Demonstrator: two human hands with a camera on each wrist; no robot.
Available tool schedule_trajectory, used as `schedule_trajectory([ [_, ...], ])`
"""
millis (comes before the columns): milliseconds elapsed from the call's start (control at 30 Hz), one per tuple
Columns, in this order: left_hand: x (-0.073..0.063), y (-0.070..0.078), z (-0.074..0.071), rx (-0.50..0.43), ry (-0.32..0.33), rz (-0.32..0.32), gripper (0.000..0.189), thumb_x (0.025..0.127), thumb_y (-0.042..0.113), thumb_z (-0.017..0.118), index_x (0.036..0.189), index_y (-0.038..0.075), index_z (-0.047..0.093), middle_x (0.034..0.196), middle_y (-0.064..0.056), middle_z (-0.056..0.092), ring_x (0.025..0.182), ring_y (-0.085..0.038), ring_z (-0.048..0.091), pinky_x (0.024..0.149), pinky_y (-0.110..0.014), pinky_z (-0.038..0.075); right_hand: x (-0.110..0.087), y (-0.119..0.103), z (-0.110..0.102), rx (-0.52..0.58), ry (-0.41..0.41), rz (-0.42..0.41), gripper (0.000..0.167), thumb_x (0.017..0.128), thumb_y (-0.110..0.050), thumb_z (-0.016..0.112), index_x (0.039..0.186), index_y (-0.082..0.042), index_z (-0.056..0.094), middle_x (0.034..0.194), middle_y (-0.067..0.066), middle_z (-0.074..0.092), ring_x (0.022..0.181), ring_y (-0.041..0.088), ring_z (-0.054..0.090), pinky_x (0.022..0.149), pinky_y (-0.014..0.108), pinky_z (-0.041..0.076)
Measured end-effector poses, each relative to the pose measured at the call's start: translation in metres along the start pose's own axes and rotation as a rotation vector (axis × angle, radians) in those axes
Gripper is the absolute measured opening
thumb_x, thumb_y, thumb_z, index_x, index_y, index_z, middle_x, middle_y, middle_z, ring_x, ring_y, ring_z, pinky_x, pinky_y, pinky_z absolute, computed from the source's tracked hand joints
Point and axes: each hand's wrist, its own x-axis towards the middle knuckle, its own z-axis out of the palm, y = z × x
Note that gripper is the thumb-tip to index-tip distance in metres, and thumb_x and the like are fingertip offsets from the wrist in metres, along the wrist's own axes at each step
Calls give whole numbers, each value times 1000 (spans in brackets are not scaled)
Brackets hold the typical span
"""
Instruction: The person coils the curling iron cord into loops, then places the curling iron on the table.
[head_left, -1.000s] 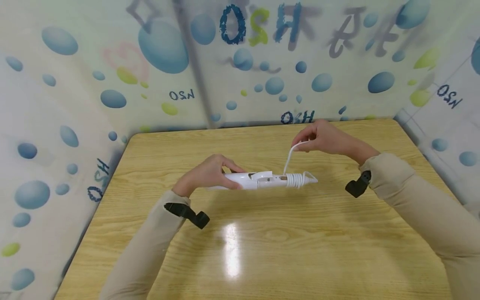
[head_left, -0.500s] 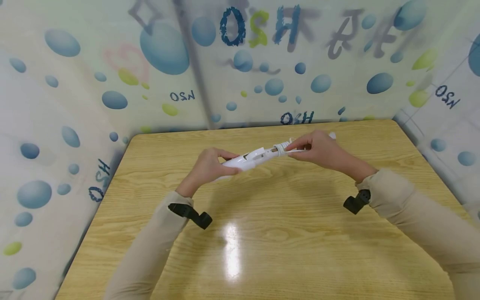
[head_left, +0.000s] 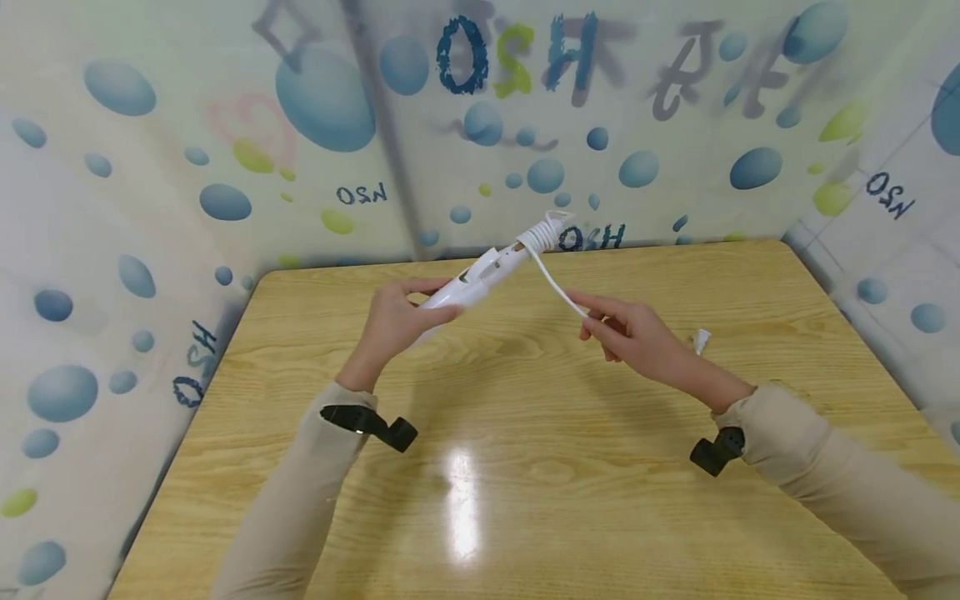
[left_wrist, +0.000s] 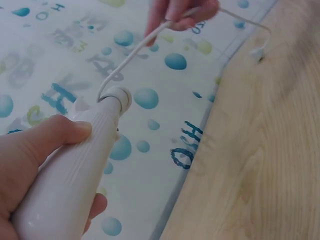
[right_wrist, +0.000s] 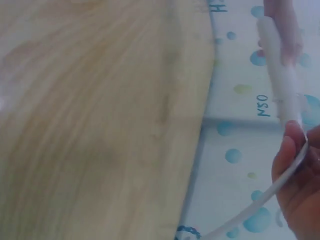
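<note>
A long white handheld electrical appliance (head_left: 472, 283) is held up over the table, tilted with its narrow end toward the far right. My left hand (head_left: 388, 323) grips its wide body, thumb on the near side. Several turns of white cord (head_left: 537, 237) are wound round the narrow end. From there the cord runs down to my right hand (head_left: 637, 340), which pinches it between thumb and fingers. The cord's free end, with a white plug (head_left: 701, 341), hangs beyond the right hand. In the left wrist view the appliance's smooth body (left_wrist: 70, 180) fills the palm.
Both hands are above a wooden table (head_left: 525, 483), its far edge close to a wall covering (head_left: 450, 150) printed with blue drops and letters. Black wrist cameras (head_left: 401, 434) are strapped over both beige sleeves.
The appliance has risen and tilted up toward the far right. My right hand has passed the cord round the narrow end and now holds it nearer and lower. The plug has swung into view.
</note>
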Motion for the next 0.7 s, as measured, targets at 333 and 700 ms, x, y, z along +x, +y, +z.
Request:
schedule_trajectory([
  [333, -4, 14, -7, -209, -25, 14, 46, 70, 25, 81, 112, 13, 68, 112, -7, 63, 70, -20, 64, 58, -31, 51, -5, 34, 12, 227, 67, -64, 39, 96, -1, 45, 134, -6, 47, 79, 4, 62, 57, 17, 51, 52, 27, 45],
  [700, -13, 23, -12, -294, -178, 72, 42, 73, 15, 78, 113, 8, 67, 112, -7, 63, 68, -27, 66, 61, -36, 53, 5, 58, 4, 406, 79, 92, 29, 94, -10, 51, 119, 3, 60, 80, 1, 64, 61, 12, 51, 53, 25, 43],
])
